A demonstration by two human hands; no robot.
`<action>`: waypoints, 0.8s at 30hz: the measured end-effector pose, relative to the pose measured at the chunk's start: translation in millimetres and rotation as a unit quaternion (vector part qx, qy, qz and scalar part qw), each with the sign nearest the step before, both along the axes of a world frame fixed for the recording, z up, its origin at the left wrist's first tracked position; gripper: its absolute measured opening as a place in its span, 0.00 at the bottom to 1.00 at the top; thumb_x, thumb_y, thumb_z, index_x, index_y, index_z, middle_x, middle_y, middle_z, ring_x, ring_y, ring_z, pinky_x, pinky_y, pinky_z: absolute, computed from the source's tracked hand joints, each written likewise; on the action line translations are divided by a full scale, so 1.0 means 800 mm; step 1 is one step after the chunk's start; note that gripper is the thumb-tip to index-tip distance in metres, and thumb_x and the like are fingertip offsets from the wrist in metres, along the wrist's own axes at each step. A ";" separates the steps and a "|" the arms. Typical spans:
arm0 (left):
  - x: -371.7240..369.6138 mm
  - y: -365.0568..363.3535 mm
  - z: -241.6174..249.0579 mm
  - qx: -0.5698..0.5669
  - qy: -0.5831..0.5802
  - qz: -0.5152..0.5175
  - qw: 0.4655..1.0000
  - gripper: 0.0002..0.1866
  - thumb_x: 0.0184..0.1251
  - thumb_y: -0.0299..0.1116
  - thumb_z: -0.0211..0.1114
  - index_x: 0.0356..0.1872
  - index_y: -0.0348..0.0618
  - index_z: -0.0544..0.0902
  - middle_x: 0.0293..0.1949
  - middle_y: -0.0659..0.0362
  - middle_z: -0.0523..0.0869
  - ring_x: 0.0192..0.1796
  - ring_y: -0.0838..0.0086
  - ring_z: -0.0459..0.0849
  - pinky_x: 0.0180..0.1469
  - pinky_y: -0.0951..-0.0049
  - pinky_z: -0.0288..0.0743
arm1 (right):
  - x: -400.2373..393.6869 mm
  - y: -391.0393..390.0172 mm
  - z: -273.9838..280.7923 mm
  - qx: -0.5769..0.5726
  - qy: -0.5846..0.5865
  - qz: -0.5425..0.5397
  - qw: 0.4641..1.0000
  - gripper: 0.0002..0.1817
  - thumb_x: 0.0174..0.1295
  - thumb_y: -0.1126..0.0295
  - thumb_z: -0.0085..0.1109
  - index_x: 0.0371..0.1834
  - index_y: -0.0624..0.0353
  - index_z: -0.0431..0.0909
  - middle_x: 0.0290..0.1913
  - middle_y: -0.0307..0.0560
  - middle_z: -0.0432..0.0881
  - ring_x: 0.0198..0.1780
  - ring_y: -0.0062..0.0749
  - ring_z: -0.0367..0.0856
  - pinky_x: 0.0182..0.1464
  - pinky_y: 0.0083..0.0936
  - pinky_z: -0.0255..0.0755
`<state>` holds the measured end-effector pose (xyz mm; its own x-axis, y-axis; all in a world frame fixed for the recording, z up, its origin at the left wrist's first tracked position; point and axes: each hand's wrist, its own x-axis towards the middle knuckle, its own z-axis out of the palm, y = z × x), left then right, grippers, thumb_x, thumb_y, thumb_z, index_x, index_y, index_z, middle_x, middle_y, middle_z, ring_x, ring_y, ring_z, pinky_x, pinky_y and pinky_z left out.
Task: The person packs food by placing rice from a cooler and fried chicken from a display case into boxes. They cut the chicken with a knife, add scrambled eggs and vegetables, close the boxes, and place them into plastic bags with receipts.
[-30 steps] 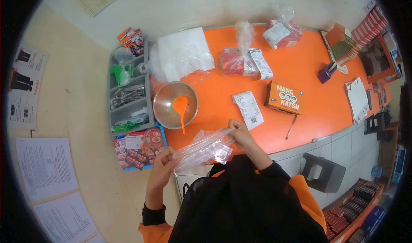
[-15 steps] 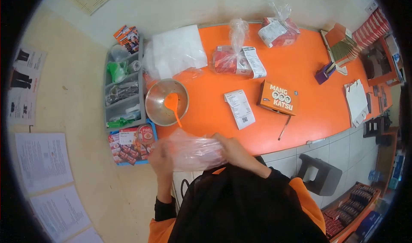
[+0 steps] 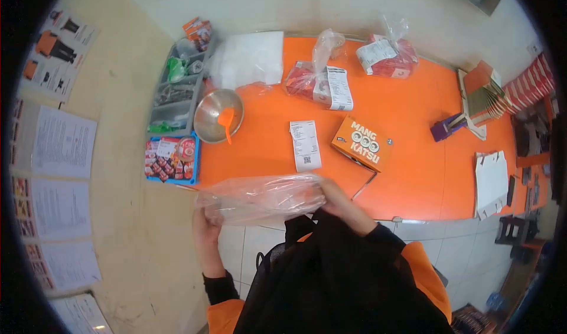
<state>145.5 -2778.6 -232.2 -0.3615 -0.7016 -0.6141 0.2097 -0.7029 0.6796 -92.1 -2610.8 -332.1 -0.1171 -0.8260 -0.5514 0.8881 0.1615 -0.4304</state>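
Note:
A clear plastic bag [image 3: 263, 198] is stretched between my two hands, just in front of the table's near edge. My left hand [image 3: 207, 223] grips its left end, with the fingers partly behind the plastic. At the other end, my right hand [image 3: 335, 197] is closed on the bag's edge. Beyond the bag lie a printed receipt [image 3: 305, 146] and, to its right, an orange "Mang Katsu" box [image 3: 362, 144]. Neither is touched by my hands.
On the orange table [image 3: 407, 174] are a steel bowl [image 3: 204, 117] with an orange spatula [image 3: 225, 121], a grey organizer [image 3: 177, 113], a stack of white bags [image 3: 248, 59], two bagged red boxes [image 3: 302, 81] with receipts, and a purple holder [image 3: 442, 130].
The bag is spread longer and flatter, as my hands have moved farther apart. The head view has shifted, so the table items appear displaced.

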 end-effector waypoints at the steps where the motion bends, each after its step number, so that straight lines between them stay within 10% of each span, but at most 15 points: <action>1: 0.014 0.005 0.002 -0.005 -0.018 -0.001 1.000 0.19 0.68 0.47 0.50 0.17 0.55 0.64 0.10 0.71 0.58 0.11 0.88 0.58 0.13 0.86 0.52 | -0.020 0.014 -0.016 -0.013 0.030 0.008 0.999 0.15 0.63 0.69 0.48 0.51 0.63 0.70 0.42 0.45 0.78 0.43 0.27 0.78 0.46 0.28 0.74; 4: 0.006 0.056 0.011 -0.220 -0.114 -0.105 0.963 0.07 0.60 0.34 0.59 0.32 0.46 0.71 0.22 0.62 0.71 0.23 0.79 0.70 0.27 0.78 0.67 | -0.062 0.015 0.017 -0.058 0.110 -0.010 0.992 0.14 0.59 0.73 0.50 0.49 0.62 0.70 0.41 0.44 0.77 0.41 0.28 0.77 0.42 0.26 0.74; 6: 0.013 0.062 -0.002 -0.330 -0.252 -0.112 0.903 0.14 0.53 0.28 0.64 0.41 0.42 0.72 0.31 0.57 0.76 0.33 0.71 0.74 0.36 0.72 0.71 | -0.061 0.004 0.070 -0.096 0.155 -0.057 0.982 0.13 0.56 0.78 0.52 0.46 0.62 0.70 0.41 0.46 0.76 0.40 0.28 0.77 0.39 0.24 0.73; 9: 0.053 0.036 -0.091 -0.413 -0.502 -0.044 0.759 0.28 0.45 0.25 0.68 0.51 0.40 0.69 0.42 0.51 0.75 0.46 0.60 0.74 0.46 0.63 0.70 | -0.008 -0.009 0.024 -0.099 0.526 0.057 0.842 0.16 0.52 0.83 0.51 0.45 0.62 0.67 0.41 0.50 0.73 0.41 0.30 0.74 0.38 0.26 0.71; 11: 0.075 0.038 -0.115 -0.448 -0.580 -0.023 0.680 0.34 0.42 0.24 0.69 0.56 0.41 0.67 0.44 0.50 0.74 0.49 0.55 0.73 0.47 0.61 0.69 | 0.009 -0.019 0.031 -0.086 0.527 0.051 0.844 0.17 0.50 0.82 0.52 0.46 0.62 0.66 0.42 0.46 0.71 0.45 0.28 0.72 0.40 0.24 0.69; 14: 0.015 0.110 -0.024 -0.549 -0.740 0.031 0.386 0.37 0.41 0.23 0.67 0.58 0.43 0.65 0.43 0.48 0.74 0.51 0.52 0.73 0.50 0.63 0.67 | 0.028 -0.037 0.053 -0.135 0.554 0.011 0.821 0.18 0.49 0.81 0.54 0.46 0.61 0.66 0.42 0.46 0.71 0.45 0.30 0.72 0.39 0.23 0.68; 16: -0.025 0.126 0.001 -0.627 -0.687 -0.003 0.367 0.34 0.42 0.22 0.66 0.57 0.44 0.67 0.35 0.51 0.75 0.41 0.59 0.75 0.43 0.66 0.68 | 0.053 -0.045 0.062 -0.197 0.612 0.010 0.766 0.19 0.48 0.80 0.55 0.46 0.61 0.66 0.42 0.48 0.71 0.45 0.34 0.73 0.38 0.25 0.70; 20: 0.054 0.084 0.018 -0.401 -0.677 -0.068 0.613 0.29 0.46 0.20 0.60 0.55 0.46 0.71 0.21 0.59 0.69 0.25 0.73 0.70 0.27 0.70 0.63 | 0.047 -0.097 0.071 -0.198 0.834 0.130 0.498 0.20 0.48 0.76 0.57 0.47 0.59 0.67 0.45 0.50 0.71 0.44 0.42 0.74 0.37 0.31 0.72; 21: 0.079 0.078 0.043 -0.462 -0.663 -0.004 0.589 0.26 0.47 0.19 0.57 0.53 0.45 0.73 0.19 0.61 0.66 0.22 0.76 0.65 0.25 0.71 0.59 | 0.030 -0.119 0.073 -0.151 0.885 0.175 0.403 0.20 0.48 0.75 0.57 0.47 0.59 0.67 0.46 0.50 0.71 0.43 0.44 0.74 0.37 0.33 0.73; 24: 0.122 0.110 0.144 -0.639 -0.608 0.180 0.435 0.18 0.58 0.20 0.53 0.51 0.40 0.73 0.30 0.59 0.76 0.29 0.74 0.74 0.30 0.76 0.67 | 0.009 -0.144 0.190 -0.236 0.831 -0.003 0.503 0.18 0.48 0.72 0.57 0.45 0.55 0.71 0.39 0.48 0.73 0.36 0.38 0.76 0.31 0.35 0.72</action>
